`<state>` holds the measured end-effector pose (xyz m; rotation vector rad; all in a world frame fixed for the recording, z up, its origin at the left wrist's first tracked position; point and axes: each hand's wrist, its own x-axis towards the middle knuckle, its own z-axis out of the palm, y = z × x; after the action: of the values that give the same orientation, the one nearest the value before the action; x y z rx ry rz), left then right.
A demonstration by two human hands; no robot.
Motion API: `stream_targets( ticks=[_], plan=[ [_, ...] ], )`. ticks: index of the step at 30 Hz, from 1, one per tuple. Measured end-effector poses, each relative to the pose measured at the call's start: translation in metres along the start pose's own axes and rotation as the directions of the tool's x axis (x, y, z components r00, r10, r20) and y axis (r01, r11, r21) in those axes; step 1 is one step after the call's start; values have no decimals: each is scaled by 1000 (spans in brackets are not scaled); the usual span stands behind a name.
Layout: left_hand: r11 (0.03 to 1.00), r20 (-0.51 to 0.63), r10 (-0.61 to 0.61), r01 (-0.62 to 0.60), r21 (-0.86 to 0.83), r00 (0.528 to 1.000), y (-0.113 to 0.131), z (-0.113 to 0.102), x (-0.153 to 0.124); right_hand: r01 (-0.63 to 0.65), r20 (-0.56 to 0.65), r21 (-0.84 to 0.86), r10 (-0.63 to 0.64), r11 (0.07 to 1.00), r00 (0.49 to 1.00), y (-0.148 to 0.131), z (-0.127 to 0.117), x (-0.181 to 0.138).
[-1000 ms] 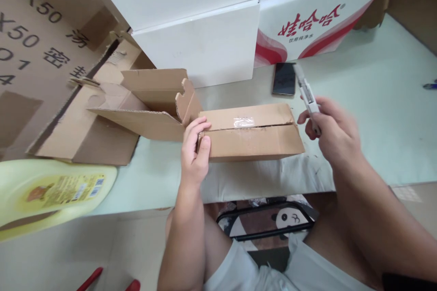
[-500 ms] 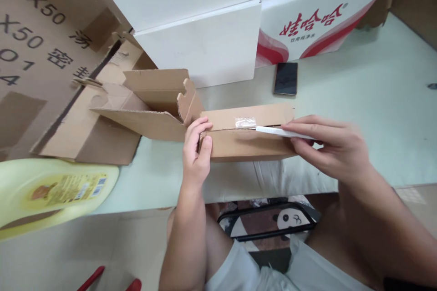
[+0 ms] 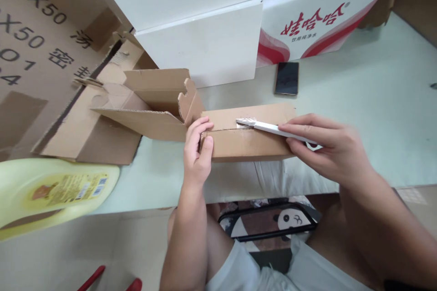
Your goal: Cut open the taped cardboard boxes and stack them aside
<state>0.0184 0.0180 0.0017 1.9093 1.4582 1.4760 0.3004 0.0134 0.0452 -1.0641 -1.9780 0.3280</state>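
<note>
A closed brown cardboard box (image 3: 252,145) lies on the pale green table surface before me, with a strip of clear tape (image 3: 243,120) across its top seam. My left hand (image 3: 198,152) grips the box's left end, thumb on the near side and fingers over the top. Pinched in my right hand (image 3: 327,145) is a white utility knife (image 3: 269,127), its blade end over the tape. Whether the blade has cut into the tape I cannot tell. Just left of the box sits an open cardboard box (image 3: 146,120) with raised flaps.
Behind stand white cartons (image 3: 205,45) and a red-and-white carton (image 3: 307,32), with a phone (image 3: 287,78) lying in front. A large printed carton (image 3: 30,95) rises at left. A yellow bottle (image 3: 68,188) is at the table's left front edge.
The utility knife has shifted left along the seam, its tip moving onto the clear tape, and its blade end now shows. My left hand keeps its hold on the box.
</note>
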Motion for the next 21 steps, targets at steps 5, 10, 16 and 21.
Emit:
stream_targets(
  ticks=[5, 10, 16, 21],
  plan=[
    [1000, -3, 1, -1, -1, 1000, -1, 0, 0, 5, -3, 13, -5, 1000, 1000, -2, 1, 1],
    [1000, -4, -1, 1, 6, 1000, 0, 0, 0, 85, -32, -11, -85, 996, 996, -1, 1, 2],
    [1000, -9, -4, 4, 19, 1000, 1, 0, 0, 93, -32, -15, -94, 996, 995, 0, 3, 1],
    [1000, -3, 4, -4, 4, 1000, 0, 0, -1, 51, -35, -24, -52, 998, 998, 0, 5, 0]
  ],
)
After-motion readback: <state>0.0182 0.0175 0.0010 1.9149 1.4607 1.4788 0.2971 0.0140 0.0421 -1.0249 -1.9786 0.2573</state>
